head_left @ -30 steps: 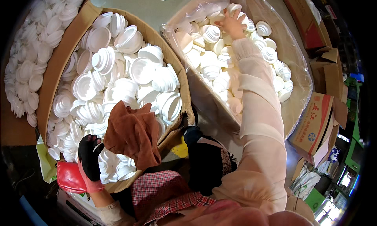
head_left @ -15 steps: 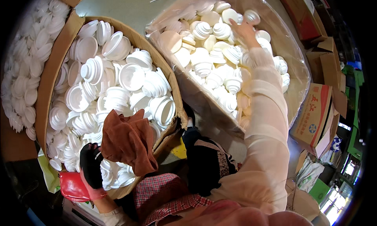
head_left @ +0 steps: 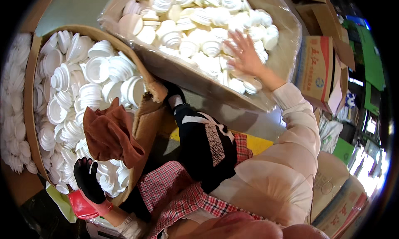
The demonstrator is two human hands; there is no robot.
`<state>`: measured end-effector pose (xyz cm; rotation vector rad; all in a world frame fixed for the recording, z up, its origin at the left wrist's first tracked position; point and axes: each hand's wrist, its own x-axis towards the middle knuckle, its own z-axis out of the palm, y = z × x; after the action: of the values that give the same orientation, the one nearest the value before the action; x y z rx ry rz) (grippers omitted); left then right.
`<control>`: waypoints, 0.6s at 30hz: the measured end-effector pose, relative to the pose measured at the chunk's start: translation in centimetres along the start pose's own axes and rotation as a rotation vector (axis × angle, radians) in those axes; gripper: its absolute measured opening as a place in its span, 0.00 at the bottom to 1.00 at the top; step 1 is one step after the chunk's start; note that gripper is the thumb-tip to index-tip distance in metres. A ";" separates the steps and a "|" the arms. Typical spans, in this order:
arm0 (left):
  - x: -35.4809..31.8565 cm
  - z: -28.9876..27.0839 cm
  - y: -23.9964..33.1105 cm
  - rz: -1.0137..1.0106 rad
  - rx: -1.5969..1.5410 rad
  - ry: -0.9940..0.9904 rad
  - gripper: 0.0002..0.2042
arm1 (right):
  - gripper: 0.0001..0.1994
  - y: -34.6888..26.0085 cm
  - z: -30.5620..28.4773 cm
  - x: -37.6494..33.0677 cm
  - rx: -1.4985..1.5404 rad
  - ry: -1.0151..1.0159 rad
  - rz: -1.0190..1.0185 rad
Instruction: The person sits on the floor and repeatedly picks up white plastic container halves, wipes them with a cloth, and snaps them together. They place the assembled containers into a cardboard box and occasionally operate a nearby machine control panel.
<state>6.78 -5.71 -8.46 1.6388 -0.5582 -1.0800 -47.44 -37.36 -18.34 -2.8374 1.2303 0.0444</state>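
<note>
My right hand is bare and open, its fingers spread over white, stepped round pieces heaped in a plastic-lined box on the right. Whether its fingertips touch the pieces is hard to tell. At the lower left, my left hand wears a black fingerless glove. Its fingers are slightly bent and apart, with nothing visible in them. It is beside a second cardboard box full of similar white ribbed, cup-like pieces. A brown cloth lies over that box's near edge. Below the glove is a red pouch.
More white pieces fill a space beyond the left box's wall. A printed carton stands right of the lined box, with other cartons at the lower right. My leg extends between the two boxes over a yellow floor marking.
My right hand has drawn back from the lined box's far side toward its near side, fingers now spread. The whole view has shifted. The left hand remains beside its box.
</note>
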 end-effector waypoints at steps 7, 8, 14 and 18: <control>-0.3 0.2 0.2 0.001 -0.008 -0.054 0.22 | 0.38 -4.1 -0.2 -9.0 0.005 -0.797 0.285; -0.7 1.6 0.9 -0.013 -0.008 0.021 0.20 | 0.34 -4.1 -0.8 -9.2 0.072 -0.800 0.258; -0.6 0.9 -0.4 -0.053 0.003 0.036 0.21 | 0.25 -6.5 -2.0 -2.9 0.385 -0.190 0.228; 0.0 1.6 -0.4 -0.041 -0.009 0.007 0.21 | 0.26 -7.8 3.4 0.0 0.324 0.007 0.098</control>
<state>5.34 -6.43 -8.91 1.6518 -0.5173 -1.1048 -41.80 -31.88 -21.53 -2.5028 1.2480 -0.1475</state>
